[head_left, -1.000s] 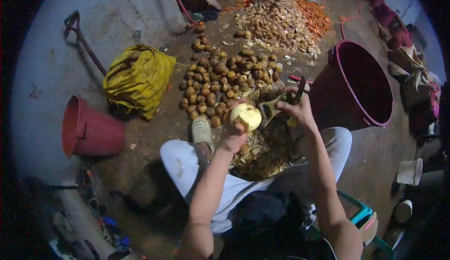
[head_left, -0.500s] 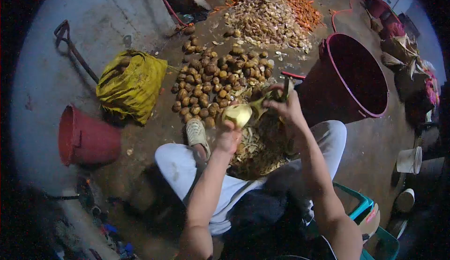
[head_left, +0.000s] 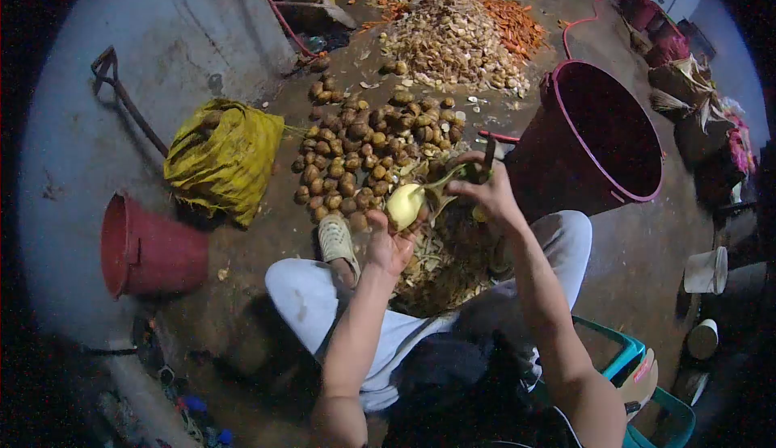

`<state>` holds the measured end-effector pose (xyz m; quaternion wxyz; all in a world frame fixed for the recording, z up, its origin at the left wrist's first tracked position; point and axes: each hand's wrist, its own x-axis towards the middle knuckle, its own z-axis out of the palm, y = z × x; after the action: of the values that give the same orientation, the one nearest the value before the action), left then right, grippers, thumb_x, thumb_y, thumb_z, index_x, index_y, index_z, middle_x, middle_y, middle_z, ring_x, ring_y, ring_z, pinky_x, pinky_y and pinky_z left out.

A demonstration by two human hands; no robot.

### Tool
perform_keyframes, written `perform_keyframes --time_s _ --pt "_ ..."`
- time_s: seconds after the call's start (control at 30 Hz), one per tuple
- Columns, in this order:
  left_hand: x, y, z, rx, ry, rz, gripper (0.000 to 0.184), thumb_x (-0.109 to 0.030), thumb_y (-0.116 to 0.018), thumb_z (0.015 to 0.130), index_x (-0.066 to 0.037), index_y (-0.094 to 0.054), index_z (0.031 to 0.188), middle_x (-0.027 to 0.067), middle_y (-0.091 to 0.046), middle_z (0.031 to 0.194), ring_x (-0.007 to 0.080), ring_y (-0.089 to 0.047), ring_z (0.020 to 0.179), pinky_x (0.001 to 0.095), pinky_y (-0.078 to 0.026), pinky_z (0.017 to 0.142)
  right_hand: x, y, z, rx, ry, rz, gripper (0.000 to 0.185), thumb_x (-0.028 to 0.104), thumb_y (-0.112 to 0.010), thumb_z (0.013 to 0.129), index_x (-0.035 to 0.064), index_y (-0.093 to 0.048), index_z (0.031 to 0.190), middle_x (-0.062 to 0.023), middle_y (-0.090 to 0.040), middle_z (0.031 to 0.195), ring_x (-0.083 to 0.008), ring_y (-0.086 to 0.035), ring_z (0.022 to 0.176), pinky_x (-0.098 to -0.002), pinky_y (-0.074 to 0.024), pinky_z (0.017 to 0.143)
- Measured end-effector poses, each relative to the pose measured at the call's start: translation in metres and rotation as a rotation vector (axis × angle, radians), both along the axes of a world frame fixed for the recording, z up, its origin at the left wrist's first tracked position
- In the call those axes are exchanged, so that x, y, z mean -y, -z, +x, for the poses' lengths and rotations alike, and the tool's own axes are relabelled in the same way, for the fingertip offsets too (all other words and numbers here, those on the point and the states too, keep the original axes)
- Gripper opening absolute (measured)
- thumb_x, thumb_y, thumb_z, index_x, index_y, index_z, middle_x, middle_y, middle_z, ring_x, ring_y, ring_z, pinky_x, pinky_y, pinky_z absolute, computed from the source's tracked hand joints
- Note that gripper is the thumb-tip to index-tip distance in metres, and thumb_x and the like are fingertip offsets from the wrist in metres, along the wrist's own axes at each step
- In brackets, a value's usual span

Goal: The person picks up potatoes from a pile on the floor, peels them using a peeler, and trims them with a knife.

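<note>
My left hand [head_left: 393, 242] holds a pale, mostly peeled round vegetable [head_left: 405, 206] from below, over the gap between my knees. Just right of it, my right hand [head_left: 485, 185] is closed round a dark-handled knife [head_left: 490, 153], its blade hard to make out. A strip of peel [head_left: 443, 183] stretches between the vegetable and my right hand. Beneath both hands lies a heap of peelings [head_left: 440, 266]. Beyond my left hand spreads a pile of brown unpeeled round vegetables [head_left: 356, 141].
A large dark red tub [head_left: 541, 157] leans at the right. At the left are a yellow sack [head_left: 222, 157], a red bucket [head_left: 166, 250] and a long handle [head_left: 133, 109]. Farther off lie pale pieces [head_left: 453, 40] and orange scraps [head_left: 525, 28]. A teal crate [head_left: 618, 359] stands at lower right.
The vegetable has turned and tilted in my left hand, and its surface shows less skin. Both hands have shifted slightly, and the whole view has moved a little.
</note>
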<state>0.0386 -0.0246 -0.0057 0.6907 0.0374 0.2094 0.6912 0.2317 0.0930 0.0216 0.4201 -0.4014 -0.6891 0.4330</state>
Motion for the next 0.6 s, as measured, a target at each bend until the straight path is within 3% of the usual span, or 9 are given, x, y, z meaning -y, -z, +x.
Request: perform_keyframes --time_s 0.1,0.17,0.2,0.23,0.3,0.37,0.43,0.5,0.6 --pt "0.0 0.01 0.001 -0.083 -0.005 -0.139 0.089 -0.055 -0.069 0.067 -0.007 -0.041 0.137 0.0093 -0.053 0.132 0.0287 -0.051 0.121 0.0423 -0.047 0.102 0.028 -0.035 -0.016 0.086 -0.048 0.09 0.044 0.019 -0.085 0.068 0.0027 -0.064 0.103 -0.0078 -0.069 0.098 -0.0185 -0.065 0.091 -0.0339 -0.0494 0.085" --pt "-0.001 0.021 -0.003 -0.231 0.145 0.105 0.09 -0.055 -0.071 0.063 -0.009 -0.044 0.135 0.0072 -0.054 0.13 0.0252 -0.052 0.12 0.0412 -0.048 0.101 0.022 -0.022 -0.016 0.13 -0.015 0.217 0.047 0.02 -0.085 0.068 0.0025 -0.063 0.105 -0.0085 -0.07 0.097 -0.0189 -0.066 0.09 -0.0341 -0.0498 0.083" --pt "-0.003 0.025 -0.005 -0.228 0.194 0.236 0.079 -0.042 -0.078 0.071 -0.01 -0.045 0.134 0.0064 -0.055 0.129 0.0234 -0.054 0.117 0.0395 -0.048 0.099 0.022 -0.025 -0.015 0.125 -0.023 0.173 0.048 0.021 -0.086 0.067 0.0023 -0.063 0.105 -0.0094 -0.07 0.096 -0.0191 -0.066 0.09 -0.0338 -0.0497 0.084" --pt "-0.001 0.03 -0.007 -0.227 0.196 0.237 0.079 -0.042 -0.078 0.071 -0.01 -0.045 0.134 0.0064 -0.055 0.129 0.0234 -0.054 0.117 0.0395 -0.048 0.099 0.023 -0.029 -0.014 0.122 -0.032 0.129 0.049 0.022 -0.086 0.067 0.0021 -0.063 0.106 -0.0102 -0.07 0.095 -0.0194 -0.066 0.089 -0.0335 -0.0496 0.084" --pt "0.004 -0.003 -0.008 -0.377 0.235 0.02 0.089 -0.034 -0.089 0.061 -0.003 -0.047 0.132 0.0041 -0.059 0.12 0.0175 -0.056 0.11 0.0332 -0.046 0.096 0.024 -0.032 -0.01 0.172 -0.022 0.161 0.05 0.023 -0.086 0.066 0.0019 -0.063 0.105 -0.0109 -0.07 0.095 -0.02 -0.066 0.089 -0.0336 -0.0495 0.084" --pt "0.009 -0.011 -0.013 -0.513 0.267 0.052 0.087 -0.029 -0.09 0.06 -0.004 -0.048 0.132 0.0042 -0.059 0.119 0.0169 -0.058 0.107 0.0316 -0.049 0.089 0.025 -0.039 -0.007 0.222 -0.014 0.192 0.051 0.024 -0.086 0.066 0.0017 -0.063 0.105 -0.0115 -0.07 0.094 -0.0206 -0.066 0.088 -0.0336 -0.0494 0.084" --pt "0.007 -0.015 -0.015 -0.642 0.352 0.01 0.088 -0.028 -0.091 0.06 -0.003 -0.047 0.132 0.0052 -0.059 0.119 0.0174 -0.059 0.105 0.031 -0.052 0.084 0.027 -0.05 -0.003 0.165 -0.147 0.029 0.051 0.025 -0.086 0.066 0.0006 -0.063 0.104 -0.0132 -0.07 0.096 -0.0221 -0.066 0.089 -0.0345 -0.0497 0.084" --pt "0.006 -0.006 -0.01 -0.636 0.308 0.116 0.091 -0.03 -0.092 0.057 -0.003 -0.047 0.131 0.0045 -0.059 0.117 0.0179 -0.058 0.105 0.0316 -0.05 0.09 0.007 -0.016 0.01 0.147 0.004 0.119 0.051 0.021 -0.086 0.065 -0.0003 -0.063 0.105 -0.0134 -0.07 0.094 -0.02 -0.066 0.088 -0.0342 -0.0503 0.083" --pt "0.008 -0.007 -0.009 -0.351 0.224 0.238 0.099 -0.038 -0.093 0.052 -0.003 -0.046 0.132 0.0051 -0.057 0.119 0.0188 -0.057 0.109 0.0315 -0.045 0.097 -0.013 -0.015 0.03 0.164 0.14 -0.067 0.051 0.018 -0.085 0.065 -0.0013 -0.062 0.107 -0.0134 -0.069 0.099 -0.0221 -0.065 0.094 -0.0345 -0.0494 0.086"
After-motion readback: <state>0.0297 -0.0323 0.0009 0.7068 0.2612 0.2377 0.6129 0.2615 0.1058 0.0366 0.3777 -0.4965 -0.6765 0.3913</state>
